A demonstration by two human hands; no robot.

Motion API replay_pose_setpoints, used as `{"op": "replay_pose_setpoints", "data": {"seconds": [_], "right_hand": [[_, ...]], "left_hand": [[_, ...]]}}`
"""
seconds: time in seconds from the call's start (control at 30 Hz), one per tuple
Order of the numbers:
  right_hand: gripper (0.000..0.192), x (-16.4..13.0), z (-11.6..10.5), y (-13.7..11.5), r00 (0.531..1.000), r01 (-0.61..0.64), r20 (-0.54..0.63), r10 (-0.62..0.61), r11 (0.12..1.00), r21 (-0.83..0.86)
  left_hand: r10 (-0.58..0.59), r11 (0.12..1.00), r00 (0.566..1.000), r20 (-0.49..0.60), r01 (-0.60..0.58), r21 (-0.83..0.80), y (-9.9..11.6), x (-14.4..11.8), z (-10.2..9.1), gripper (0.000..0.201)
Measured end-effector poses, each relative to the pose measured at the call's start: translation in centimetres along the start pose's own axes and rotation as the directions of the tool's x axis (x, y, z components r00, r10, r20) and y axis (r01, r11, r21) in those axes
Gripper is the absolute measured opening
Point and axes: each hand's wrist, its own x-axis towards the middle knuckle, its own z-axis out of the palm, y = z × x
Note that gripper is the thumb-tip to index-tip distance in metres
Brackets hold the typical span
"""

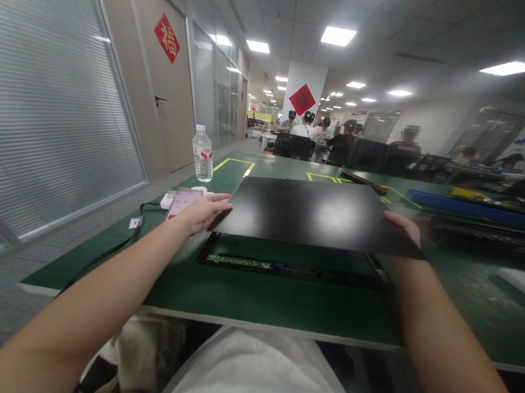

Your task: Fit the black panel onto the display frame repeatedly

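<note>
A thin black screen panel (309,215) is held up in both hands, its glossy face reflecting the ceiling lights. My left hand (207,211) grips its left edge, fingers along the rim. At the opposite edge, my right hand (404,227) has hold of the panel, partly hidden behind it. Below the panel, a black frame (320,276) lies on the green table, with a strip of green circuit board (239,261) at its near left side. The panel covers the frame's far part.
Left of the panel are a phone (184,202), a white power strip (167,200) with a black cable, and a water bottle (203,154). A blue bar (475,210) and dark strips (482,235) lie to the right. Several people sit at tables farther back.
</note>
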Motion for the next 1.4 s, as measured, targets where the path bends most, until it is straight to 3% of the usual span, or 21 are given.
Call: {"op": "replay_pose_setpoints", "data": {"seconds": [0.1, 0.2, 0.27, 0.33, 0.53, 0.77, 1.0, 1.2, 1.4], "right_hand": [[0.013, -0.2, 0.2, 0.6, 0.978, -0.193, 0.036, 0.204, 0.960, -0.205], [0.019, 0.1, -0.1, 1.4, 0.907, -0.353, 0.089, 0.411, 0.860, -0.369], [0.022, 0.5, -0.4, 1.8, 0.851, -0.429, 0.096, 0.516, 0.789, -0.441], [0.022, 0.9, -0.6, 2.0, 0.823, -0.446, 0.104, 0.558, 0.749, -0.490], [0.020, 1.2, -0.5, 1.9, 0.907, -0.301, 0.098, 0.409, 0.795, -0.526], [0.040, 0.4, -0.3, 1.5, 0.982, -0.155, -0.022, 0.185, 0.746, -0.648], [0.029, -0.8, 0.3, 1.1, 0.993, -0.111, -0.070, 0.091, 0.616, -0.780], [0.020, -0.3, 0.2, 1.3, 0.990, -0.141, -0.111, 0.088, 0.569, -0.810], [0.015, 0.6, -0.3, 2.0, 0.996, -0.085, -0.078, 0.035, 0.551, -0.830]], "left_hand": [[0.008, 0.998, 0.995, -0.096, -0.015, -0.067, 0.6, 0.0, -0.3, 0.040], [0.055, 0.991, 0.986, -0.160, -0.074, -0.112, 1.2, -0.2, -0.4, 0.045], [0.083, 0.987, 0.981, -0.174, -0.104, -0.120, 1.5, -0.4, -0.4, 0.050], [0.108, 0.984, 0.977, -0.181, -0.131, -0.120, 1.7, -0.6, -0.4, 0.056], [0.163, 0.974, 0.971, -0.177, -0.187, -0.129, 1.8, -0.8, -0.3, 0.064], [0.184, 0.974, 0.972, -0.146, -0.200, -0.104, 1.1, -0.6, -0.2, 0.069], [0.156, 0.986, 0.975, -0.159, -0.163, -0.027, 0.2, -0.6, 0.5, 0.059], [0.111, 0.993, 0.981, -0.158, -0.103, 0.054, 0.6, -1.1, 0.7, 0.054], [0.119, 0.992, 0.979, -0.166, -0.109, 0.068, 0.7, -1.0, 0.5, 0.053]]}}
